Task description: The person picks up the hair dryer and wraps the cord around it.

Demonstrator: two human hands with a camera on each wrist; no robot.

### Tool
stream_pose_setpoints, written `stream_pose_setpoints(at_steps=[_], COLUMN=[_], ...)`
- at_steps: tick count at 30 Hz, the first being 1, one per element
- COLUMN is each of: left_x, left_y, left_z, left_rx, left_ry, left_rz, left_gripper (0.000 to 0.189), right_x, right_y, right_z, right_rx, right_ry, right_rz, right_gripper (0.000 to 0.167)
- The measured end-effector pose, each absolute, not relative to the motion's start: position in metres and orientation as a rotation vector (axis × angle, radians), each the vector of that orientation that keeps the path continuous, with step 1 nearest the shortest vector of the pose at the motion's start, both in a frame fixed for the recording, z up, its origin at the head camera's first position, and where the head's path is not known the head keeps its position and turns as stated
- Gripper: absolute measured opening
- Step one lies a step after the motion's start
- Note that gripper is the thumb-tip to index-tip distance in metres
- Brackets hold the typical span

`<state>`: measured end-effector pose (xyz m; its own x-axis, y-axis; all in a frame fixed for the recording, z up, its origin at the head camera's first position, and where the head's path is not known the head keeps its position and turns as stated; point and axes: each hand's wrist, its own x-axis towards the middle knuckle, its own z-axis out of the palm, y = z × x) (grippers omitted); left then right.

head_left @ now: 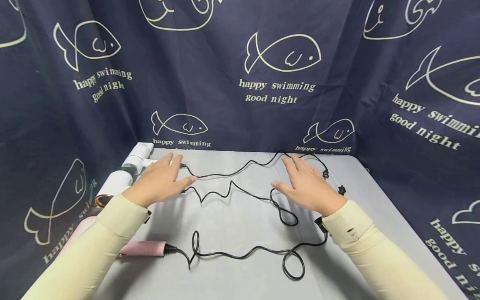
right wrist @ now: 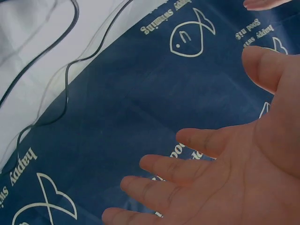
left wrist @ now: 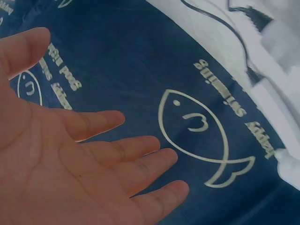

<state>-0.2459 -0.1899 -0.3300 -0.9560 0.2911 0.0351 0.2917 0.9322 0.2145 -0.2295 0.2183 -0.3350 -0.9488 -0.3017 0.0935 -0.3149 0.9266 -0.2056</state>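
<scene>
Both hands are held out over the table with fingers extended and nothing in them. My left hand (head_left: 159, 179) is above the left side, nearest to two white hair dryers, and partly covers their handles. One white hair dryer (head_left: 138, 156) lies at the back left corner; the other white hair dryer (head_left: 115, 183) has a copper-coloured rim. A pink hair dryer (head_left: 144, 248) lies closer to the front, its body mostly behind the left sleeve. Above the cords on the right side hovers my right hand (head_left: 309, 183). In the wrist views, both palms face the camera.
A black cord (head_left: 245, 166) runs along the back of the grey-white table (head_left: 240, 216). The middle cord (head_left: 215, 192) and the front cord (head_left: 243, 255) stretch rightward with loops. A plug (head_left: 341, 190) lies at right. Dark blue fish-print curtains (head_left: 225, 75) surround the table.
</scene>
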Motion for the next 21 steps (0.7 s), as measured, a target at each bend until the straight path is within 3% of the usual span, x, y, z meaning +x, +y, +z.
stream_pose_setpoints(at_steps=[10, 21], left_x=[-0.221, -0.201], left_y=[-0.232, -0.261], left_z=[-0.345, -0.359], left_rx=[-0.426, -0.355], left_ry=[-3.065, -3.129], left_rz=[-0.361, -0.398], left_gripper=[0.091, 0.098], right_x=[-0.209, -0.187], right_y=[0.210, 0.203], right_z=[-0.337, -0.350], right_rx=[0.550, 0.644], right_ry=[-2.984, -2.919], right_rz=[0.443, 0.534], right_gripper=[0.085, 0.078])
